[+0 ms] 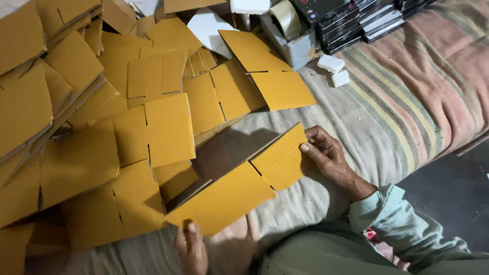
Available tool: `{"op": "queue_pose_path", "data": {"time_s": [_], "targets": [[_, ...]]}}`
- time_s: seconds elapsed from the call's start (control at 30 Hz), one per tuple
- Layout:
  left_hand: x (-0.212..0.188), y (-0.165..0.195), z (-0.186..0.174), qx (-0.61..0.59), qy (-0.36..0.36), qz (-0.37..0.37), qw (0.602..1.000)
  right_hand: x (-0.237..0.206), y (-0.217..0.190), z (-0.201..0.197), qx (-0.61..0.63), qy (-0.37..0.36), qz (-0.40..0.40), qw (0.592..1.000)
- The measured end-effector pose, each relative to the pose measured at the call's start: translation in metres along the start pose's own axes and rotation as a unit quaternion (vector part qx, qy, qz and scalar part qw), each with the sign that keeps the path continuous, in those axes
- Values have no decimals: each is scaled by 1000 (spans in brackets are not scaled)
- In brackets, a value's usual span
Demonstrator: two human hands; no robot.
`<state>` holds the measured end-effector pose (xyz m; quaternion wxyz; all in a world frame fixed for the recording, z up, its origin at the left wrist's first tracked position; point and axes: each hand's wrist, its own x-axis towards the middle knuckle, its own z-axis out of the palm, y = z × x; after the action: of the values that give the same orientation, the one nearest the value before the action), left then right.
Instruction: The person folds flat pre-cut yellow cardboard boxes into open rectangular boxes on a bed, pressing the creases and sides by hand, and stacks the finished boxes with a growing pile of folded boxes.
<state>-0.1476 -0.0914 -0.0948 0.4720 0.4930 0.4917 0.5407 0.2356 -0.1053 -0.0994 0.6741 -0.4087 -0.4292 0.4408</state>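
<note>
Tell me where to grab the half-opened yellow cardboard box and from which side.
Grip the yellow cardboard box at its two ends, probably best. It lies as a long open sleeve running lower left to upper right, with thin walls that would fold if squeezed mid-span. The right hand pinches the upper-right flap from the right; the left hand holds the lower edge from beneath.

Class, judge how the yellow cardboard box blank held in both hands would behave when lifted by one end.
The cardboard box blank probably stays fairly stiff: it spans between the right hand and left hand without sagging. Its flaps likely hinge at the slits. It seems light.
</note>
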Motion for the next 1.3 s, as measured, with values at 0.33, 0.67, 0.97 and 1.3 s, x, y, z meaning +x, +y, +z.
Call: {"op": "queue_pose_path", "data": {"time_s": [0.33, 0.67, 0.97, 1.3], "targets": [[4, -11, 32, -314, 195, -7, 929, -3, -27, 55, 24, -106, -31, 994], [3, 6, 60, -143, 76, 200, 966, 1, -33, 77, -99, -96, -68, 988], [7, 3, 64, -257, 80, 218, 938, -39, -17, 48, -86, -123, -114, 982], [4, -23, 54, -143, -15, 236, 961, -11, -14, 37, -332, -199, -70, 919]]}}
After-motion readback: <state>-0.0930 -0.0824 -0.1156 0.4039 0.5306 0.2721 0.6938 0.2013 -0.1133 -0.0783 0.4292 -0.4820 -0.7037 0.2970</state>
